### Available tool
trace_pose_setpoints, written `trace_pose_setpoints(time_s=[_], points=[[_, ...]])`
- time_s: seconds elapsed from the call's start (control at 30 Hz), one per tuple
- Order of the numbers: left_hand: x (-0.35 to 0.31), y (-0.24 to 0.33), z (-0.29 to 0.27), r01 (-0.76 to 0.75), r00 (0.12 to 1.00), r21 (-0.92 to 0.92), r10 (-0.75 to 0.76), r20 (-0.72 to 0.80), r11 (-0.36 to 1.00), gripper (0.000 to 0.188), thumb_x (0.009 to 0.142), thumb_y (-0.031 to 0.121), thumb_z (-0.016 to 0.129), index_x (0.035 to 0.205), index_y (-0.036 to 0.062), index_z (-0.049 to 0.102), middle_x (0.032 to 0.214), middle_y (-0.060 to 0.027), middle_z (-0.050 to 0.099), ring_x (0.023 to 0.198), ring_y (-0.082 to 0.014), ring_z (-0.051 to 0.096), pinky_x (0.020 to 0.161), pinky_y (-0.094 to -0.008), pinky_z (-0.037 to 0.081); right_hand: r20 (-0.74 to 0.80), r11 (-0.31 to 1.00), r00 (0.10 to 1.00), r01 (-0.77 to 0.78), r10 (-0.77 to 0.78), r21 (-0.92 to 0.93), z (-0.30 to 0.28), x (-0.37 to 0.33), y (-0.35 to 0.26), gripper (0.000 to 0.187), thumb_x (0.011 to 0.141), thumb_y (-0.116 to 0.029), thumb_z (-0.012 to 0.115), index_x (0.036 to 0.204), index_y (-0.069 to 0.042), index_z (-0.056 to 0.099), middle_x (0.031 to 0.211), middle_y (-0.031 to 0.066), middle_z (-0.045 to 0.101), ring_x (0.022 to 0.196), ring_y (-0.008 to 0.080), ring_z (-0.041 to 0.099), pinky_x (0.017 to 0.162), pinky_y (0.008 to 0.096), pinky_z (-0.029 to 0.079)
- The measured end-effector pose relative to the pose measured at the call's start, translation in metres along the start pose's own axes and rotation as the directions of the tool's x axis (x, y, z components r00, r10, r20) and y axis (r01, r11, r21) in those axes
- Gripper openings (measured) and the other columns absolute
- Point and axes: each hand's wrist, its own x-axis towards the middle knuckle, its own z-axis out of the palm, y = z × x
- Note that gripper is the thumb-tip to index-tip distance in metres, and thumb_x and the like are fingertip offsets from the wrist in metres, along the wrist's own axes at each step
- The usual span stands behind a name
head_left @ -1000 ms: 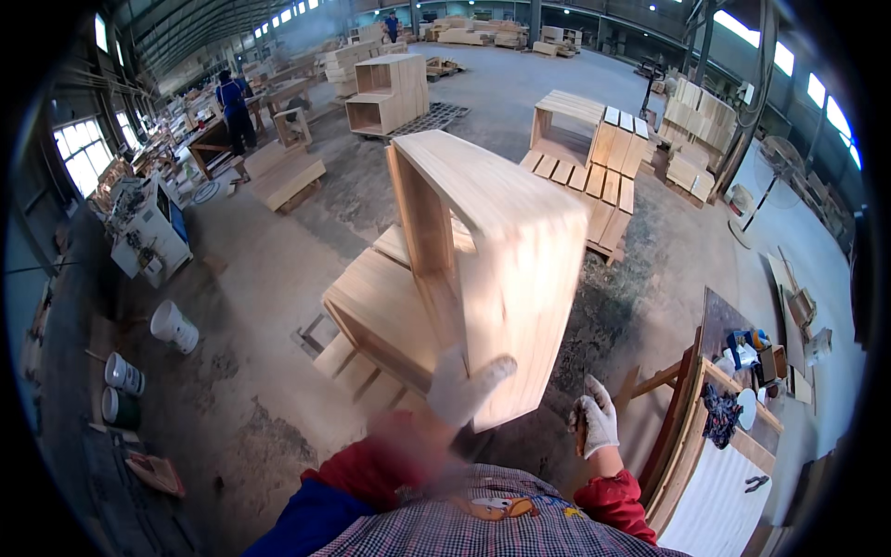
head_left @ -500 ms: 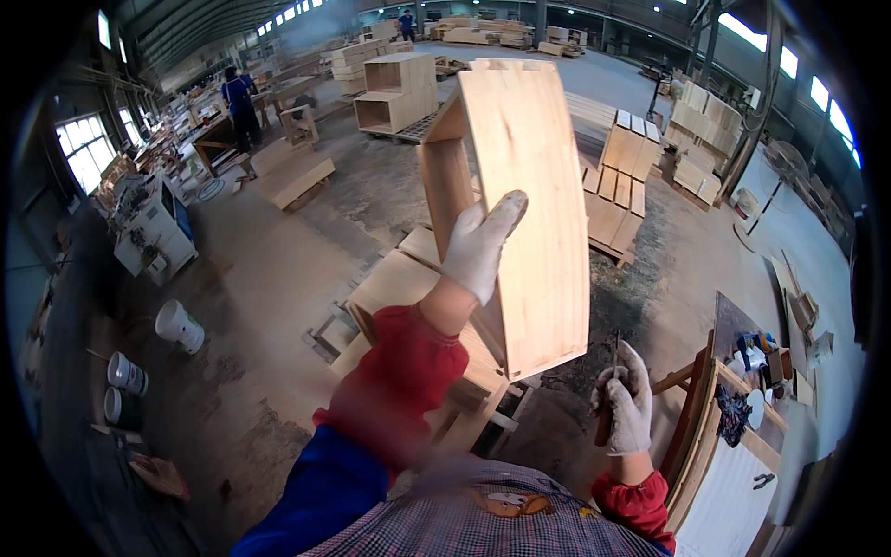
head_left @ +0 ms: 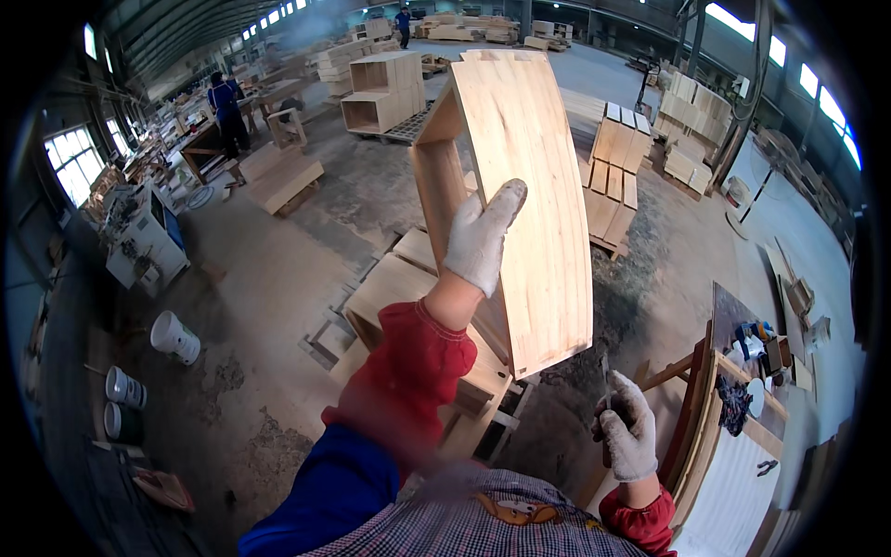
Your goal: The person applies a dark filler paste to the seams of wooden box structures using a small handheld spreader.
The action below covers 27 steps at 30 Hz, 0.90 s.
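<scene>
My left hand (head_left: 483, 237), in a white glove, is closed on the near edge of a pale wooden box (head_left: 538, 223), with the thumb lying over its broad side panel. The box is tilted up on end, its open side facing left and notched joints showing along the top. Its lower end is over other wooden boxes (head_left: 385, 288); whether it touches them I cannot tell. Lower right, my gloved right hand (head_left: 633, 436) is closed around a slim hand tool (head_left: 605, 369), whose narrow tip points upward. The fingers hide most of its handle, and the box is apart from it.
At right stands a workbench (head_left: 742, 483) with pliers (head_left: 767, 468), a black bag and odds and ends. Stacked wooden boxes (head_left: 613, 186) are beyond. White buckets (head_left: 175, 337) stand on the left floor. A person in blue (head_left: 225, 110) is at the far left.
My right hand has dropped slightly, with the tool still in it. The box has shifted and turned a little in my left hand's grip. The view has moved slightly.
</scene>
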Motion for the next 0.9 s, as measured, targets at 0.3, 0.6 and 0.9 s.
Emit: trace_pose_setpoints(time_s=[0.3,0.6,0.9], points=[[-0.006,0.001,-0.001,0.022,0.999,0.027,-0.024,0.043,0.999,0.037,0.098,0.027,0.059,0.119,-0.0043,0.061,0.103,-0.0036,0.066,0.091,-0.0078,0.062,0.080,-0.0246,0.051,0.042,0.994,0.999,0.038,-0.034,-0.105,-0.002,-0.009,-0.003,0.048,0.087,0.001,0.055,0.134,0.005,0.050,0.111,0.0075,0.058,0.092,0.0117,0.055,0.082,0.0259,0.047],[-0.006,0.002,0.006,-0.015,0.999,0.062,0.013,0.032,0.998,0.037,0.098,0.026,0.060,0.119,-0.0042,0.060,0.109,-0.0069,0.066,0.096,-0.0094,0.062,0.084,-0.0264,0.050,0.159,0.891,0.975,0.208,-0.156,-0.404,-0.004,-0.012,-0.016,0.045,0.084,0.000,0.056,0.128,0.006,0.054,0.119,0.0214,0.062,0.110,0.0301,0.062,0.096,0.0357,0.045],[-0.007,0.003,0.004,-0.116,0.993,0.130,0.112,0.032,0.985,0.042,0.098,0.026,0.058,0.124,-0.0065,0.055,0.118,-0.0122,0.064,0.109,-0.0168,0.062,0.094,-0.0304,0.050,0.307,0.690,0.934,0.346,-0.185,-0.636,0.025,-0.006,-0.053,0.045,0.082,-0.001,0.056,0.127,-0.001,0.058,0.095,0.0208,0.066,0.079,0.0336,0.067,0.072,0.0372,0.054]])
